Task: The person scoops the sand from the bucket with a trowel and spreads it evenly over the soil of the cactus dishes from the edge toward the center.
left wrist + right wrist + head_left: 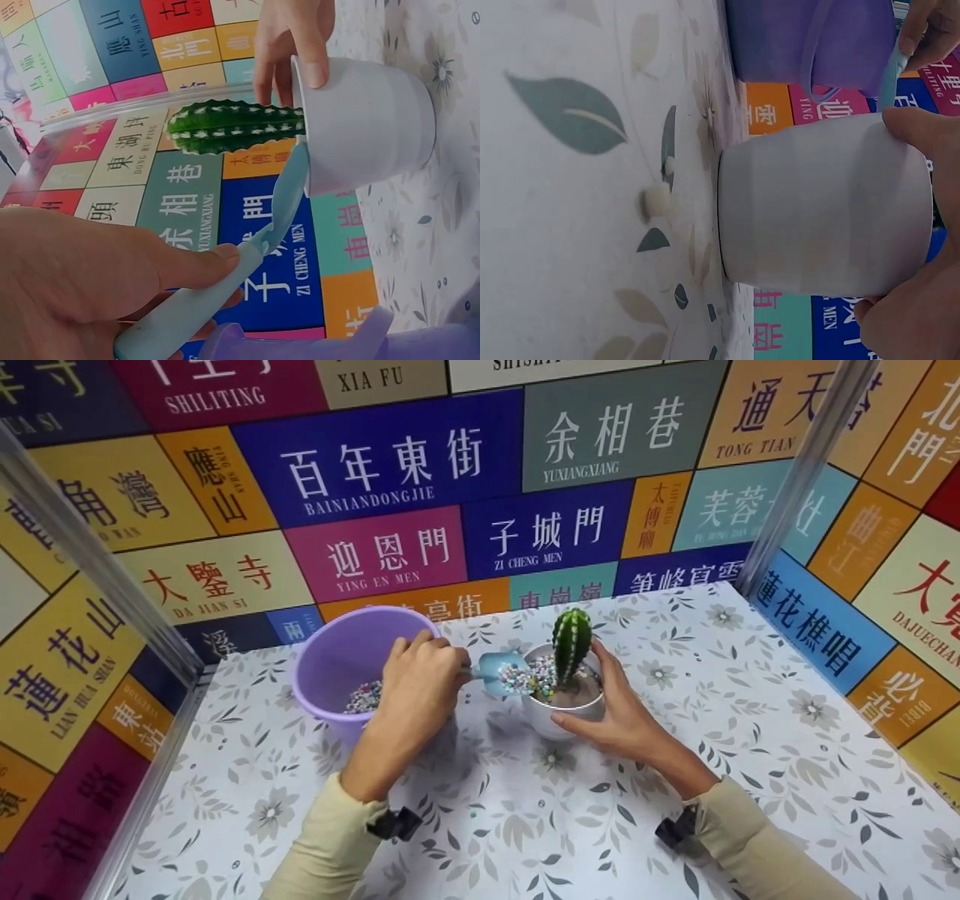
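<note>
A white pot (559, 711) (371, 127) (817, 206) with a green cactus (571, 643) (232, 127) stands on the floral table (750, 750). My right hand (619, 709) (919, 247) holds the pot's side, thumb at the rim. My left hand (420, 694) (90, 277) grips a light blue scoop (496, 671) (247, 270) by its handle. The scoop's bowl, loaded with colored pebbles (525, 679), tips over the pot's left rim. To the left stands a purple bucket (341, 656) (810, 41) (322, 341) with more pebbles inside.
Walls covered in colored sign panels (405, 472) close in the back and both sides. Metal posts (806, 472) stand at the corners. A single small white pebble (658, 201) lies on the table near the pot.
</note>
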Demonstrator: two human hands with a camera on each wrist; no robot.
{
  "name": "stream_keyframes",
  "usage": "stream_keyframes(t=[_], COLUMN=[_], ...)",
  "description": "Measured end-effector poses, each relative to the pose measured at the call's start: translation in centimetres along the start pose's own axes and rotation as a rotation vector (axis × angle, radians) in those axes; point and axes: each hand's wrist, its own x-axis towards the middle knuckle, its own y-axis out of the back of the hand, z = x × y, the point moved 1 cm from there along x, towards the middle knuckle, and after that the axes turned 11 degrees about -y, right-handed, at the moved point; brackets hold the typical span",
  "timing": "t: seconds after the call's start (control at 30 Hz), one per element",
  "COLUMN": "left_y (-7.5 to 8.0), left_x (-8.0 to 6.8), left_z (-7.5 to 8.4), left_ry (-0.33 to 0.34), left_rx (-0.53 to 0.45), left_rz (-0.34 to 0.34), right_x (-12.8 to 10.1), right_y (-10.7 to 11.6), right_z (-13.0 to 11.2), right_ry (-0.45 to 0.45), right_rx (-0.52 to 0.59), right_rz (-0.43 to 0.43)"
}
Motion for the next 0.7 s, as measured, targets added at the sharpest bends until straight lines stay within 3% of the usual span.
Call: stream_keyframes(t=[0.33, 0.7], left_y=[0.54, 0.42], left_x=[0.3, 0.54], left_z=[0.46, 0.73], left_ry=[-0.002, -0.033], left_rx=[0.011, 0.09], left_rz=[-0.047, 0.003], right_x=[0.09, -0.11], right_y=[0.1, 0.18], right_z=[0.03, 0.09], right_ry=[0.006, 0.011], right_rx=[0.012, 0.006], right_rz=[0.007, -0.012])
